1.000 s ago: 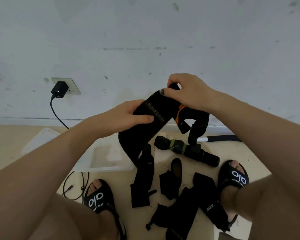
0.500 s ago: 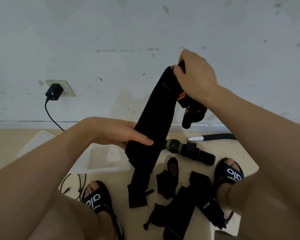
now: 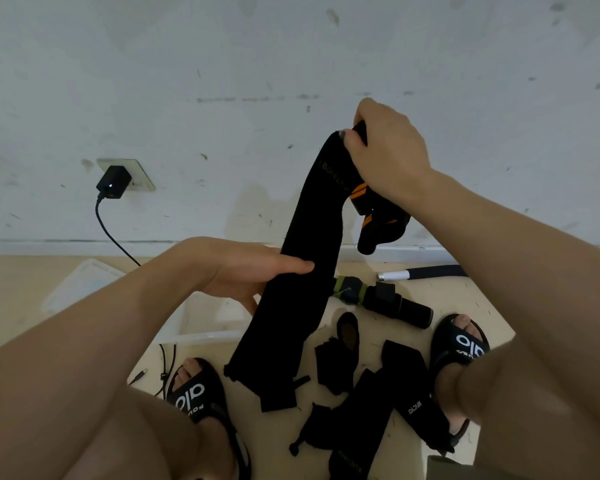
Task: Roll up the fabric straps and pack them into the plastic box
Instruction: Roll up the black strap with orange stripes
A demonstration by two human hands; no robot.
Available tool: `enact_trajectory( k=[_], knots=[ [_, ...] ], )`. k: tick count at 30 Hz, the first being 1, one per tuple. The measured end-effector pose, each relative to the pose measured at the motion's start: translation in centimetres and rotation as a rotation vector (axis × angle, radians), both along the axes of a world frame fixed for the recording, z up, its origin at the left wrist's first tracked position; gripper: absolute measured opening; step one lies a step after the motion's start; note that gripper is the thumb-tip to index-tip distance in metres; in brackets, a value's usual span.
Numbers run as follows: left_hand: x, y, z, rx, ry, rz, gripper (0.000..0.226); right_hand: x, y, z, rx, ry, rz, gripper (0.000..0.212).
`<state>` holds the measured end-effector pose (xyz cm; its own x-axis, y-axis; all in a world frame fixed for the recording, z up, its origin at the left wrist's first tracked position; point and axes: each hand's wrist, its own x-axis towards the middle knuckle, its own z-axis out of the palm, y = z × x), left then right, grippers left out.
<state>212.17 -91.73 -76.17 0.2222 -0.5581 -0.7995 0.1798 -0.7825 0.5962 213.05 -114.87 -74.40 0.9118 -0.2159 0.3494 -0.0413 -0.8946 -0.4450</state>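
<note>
Right hand (image 3: pixel 388 157): raised in front of the wall, fingers curled round the top end of the black strap (image 3: pixel 302 271); an orange-striped end hangs below the palm.
Left hand (image 3: pixel 246 271): pinches the strap at mid-length, thumb across its front.
Strap: hangs stretched and slanted between both hands, lower end loose above the floor.
Plastic box (image 3: pixel 201 327): on the floor behind the left hand, open.
Other straps (image 3: pixel 368 410): lie unrolled on the floor between the sandals.
Rolled strap (image 3: pixel 381 299): lies near the right foot.
</note>
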Motion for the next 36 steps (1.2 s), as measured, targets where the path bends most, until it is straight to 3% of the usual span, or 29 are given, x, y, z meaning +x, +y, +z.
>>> enact_trajectory(
  k=[6, 11, 15, 24, 30, 36],
  knots=[
    [-1.0, -1.2, -1.2, -0.020, -0.017, 0.060, 0.047, -0.1, 0.5, -0.4, 0.024, 0.011, 0.047, 0.020],
    [-0.6, -1.7, -2.0, -0.137, -0.066, 0.100, 0.033, -0.5, 0.7, -0.5, 0.097, 0.011, 0.111, 0.019],
    [-0.1, -2.1, -2.0, -0.246, -0.135, 0.118, 0.035, -0.9, 1.5, -0.4, 0.042, 0.018, 0.223, 0.019],
    [0.5, -2.7, -1.6, -0.388, -0.321, 0.440, 0.039, -0.8, 1.7, -0.1, 0.099, -0.024, 0.252, 0.017],
    [1.3, -2.7, -1.2, -0.362, -0.304, 0.602, 0.043, -1.0, 1.9, 0.5, 0.222, -0.063, 0.265, 0.020],
    [1.5, -2.2, -0.9, -0.378, -0.415, 0.606, 0.023, -1.5, 2.0, 0.7, 0.378, 0.045, 0.243, 0.021]
  ],
)
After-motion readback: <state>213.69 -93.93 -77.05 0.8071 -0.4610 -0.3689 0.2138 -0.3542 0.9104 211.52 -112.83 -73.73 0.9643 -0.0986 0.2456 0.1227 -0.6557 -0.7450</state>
